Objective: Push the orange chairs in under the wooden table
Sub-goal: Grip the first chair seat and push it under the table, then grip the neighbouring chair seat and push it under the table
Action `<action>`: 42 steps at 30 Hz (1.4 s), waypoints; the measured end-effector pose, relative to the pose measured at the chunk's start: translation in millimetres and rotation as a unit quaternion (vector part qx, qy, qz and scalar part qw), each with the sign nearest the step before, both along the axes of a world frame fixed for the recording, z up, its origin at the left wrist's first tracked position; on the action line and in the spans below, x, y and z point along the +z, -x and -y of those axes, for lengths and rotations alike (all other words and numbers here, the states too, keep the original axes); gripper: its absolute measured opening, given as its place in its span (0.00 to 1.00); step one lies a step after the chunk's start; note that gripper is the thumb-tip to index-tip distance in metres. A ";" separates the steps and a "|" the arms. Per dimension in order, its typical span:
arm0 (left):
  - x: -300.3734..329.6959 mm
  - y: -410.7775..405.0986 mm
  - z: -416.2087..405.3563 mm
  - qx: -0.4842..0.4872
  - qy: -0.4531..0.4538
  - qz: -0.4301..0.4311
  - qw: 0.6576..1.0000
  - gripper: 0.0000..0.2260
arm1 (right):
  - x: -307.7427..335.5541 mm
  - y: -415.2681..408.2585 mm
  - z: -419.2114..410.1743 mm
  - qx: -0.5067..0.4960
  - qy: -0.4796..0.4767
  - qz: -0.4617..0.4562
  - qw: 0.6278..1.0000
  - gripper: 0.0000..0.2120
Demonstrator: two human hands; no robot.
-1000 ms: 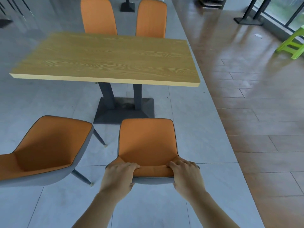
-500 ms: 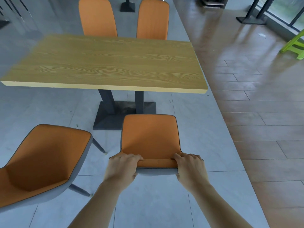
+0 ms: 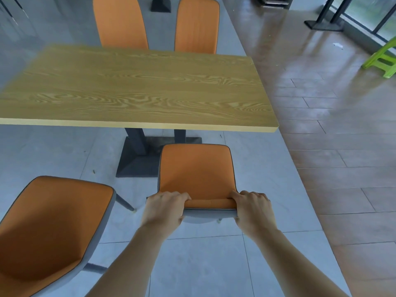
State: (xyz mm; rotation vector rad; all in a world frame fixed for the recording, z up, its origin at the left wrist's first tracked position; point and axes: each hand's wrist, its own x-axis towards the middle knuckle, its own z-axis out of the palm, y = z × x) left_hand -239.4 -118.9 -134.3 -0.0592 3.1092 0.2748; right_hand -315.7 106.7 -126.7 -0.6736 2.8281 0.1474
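An orange chair (image 3: 196,170) with a grey shell stands in front of me, its seat facing the wooden table (image 3: 137,88). My left hand (image 3: 165,207) and my right hand (image 3: 252,207) both grip the top edge of its backrest. The seat's front edge lies just short of the table's near edge, over the dark pedestal base (image 3: 139,159). A second orange chair (image 3: 53,228) stands to the left, turned at an angle and away from the table. Two more orange chairs (image 3: 120,20) (image 3: 197,24) stand at the far side with their backs upright.
The grey tile floor gives way to brown tiles (image 3: 332,136) on the right. A green plastic stool (image 3: 383,61) sits at the far right, with black stand bases (image 3: 323,24) near the window and another black base (image 3: 160,6) behind the far chairs.
The held chair has slid forward toward the table, and I have followed it. The table now looks larger and closer, and the left chair has dropped lower in view.
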 end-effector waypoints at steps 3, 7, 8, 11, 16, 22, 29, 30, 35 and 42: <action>-2.6 10.6 -1.7 -0.018 0.015 0.014 1.000 0.21 | -1.2 11.5 -2.4 0.000 -0.016 -0.012 1.000 0.16; -6.8 10.2 -4.4 -0.027 0.021 0.010 0.999 0.22 | -2.2 10.6 -4.2 -0.011 -0.016 -0.014 1.000 0.16; -6.6 9.8 -4.4 -0.027 0.020 0.010 0.999 0.22 | -1.7 9.7 -4.1 -0.013 -0.015 -0.012 1.000 0.16; -7.4 11.2 -4.0 -0.023 0.027 0.004 0.999 0.23 | -3.8 10.6 -6.0 -0.018 -0.005 -0.013 1.000 0.16; -3.5 10.3 -6.6 0.003 0.011 0.033 0.999 0.19 | -8.2 12.3 -10.2 -0.002 0.007 -0.023 1.000 0.15; 14.7 4.9 -12.3 0.023 0.013 0.101 0.995 0.33 | 6.3 6.5 -10.6 0.012 -0.011 0.025 1.000 0.34; 65.8 -47.5 29.7 0.039 0.041 0.068 0.996 0.42 | 49.0 -34.7 10.4 0.039 0.129 0.016 0.991 0.52; 72.7 -57.7 41.7 0.044 0.052 0.073 0.995 0.42 | 55.3 -41.3 21.4 0.038 0.135 0.021 0.990 0.51; 102.5 -104.9 109.1 0.065 0.070 0.062 0.993 0.42 | 79.4 -82.8 89.6 0.062 0.153 0.029 0.986 0.49; 111.2 -191.8 223.9 0.084 0.015 0.032 0.996 0.41 | 88.4 -173.5 207.3 0.025 0.185 0.073 0.980 0.47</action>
